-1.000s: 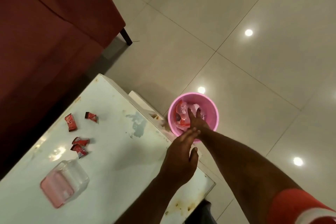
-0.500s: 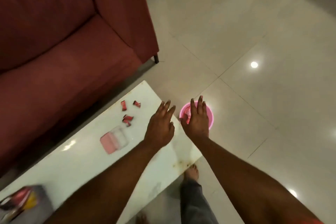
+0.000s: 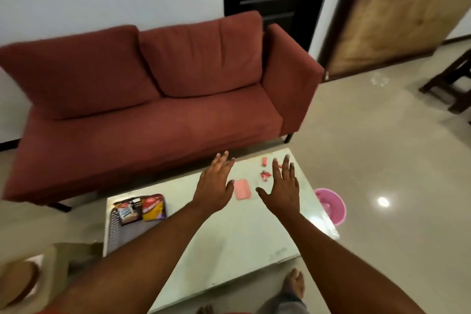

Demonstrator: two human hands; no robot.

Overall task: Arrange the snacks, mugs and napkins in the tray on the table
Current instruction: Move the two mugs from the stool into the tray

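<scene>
My left hand and right hand: fingers spread wide, holding nothing, over the desk | 2 snack packets in grey tray at desk's left end, tray partly hidden by my forearm | red wrappers, about 4, blurred | 1 pink container between my hands | 1 pink bin on floor.

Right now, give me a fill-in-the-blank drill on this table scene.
1. Both hands, left hand and right hand, are open and hold ____.
2. The snack packets lie in the grey ____.
3. The pink bucket stands on the ____.
4. Behind the table is a red ____.

Missing words: nothing; tray; floor; sofa
</scene>
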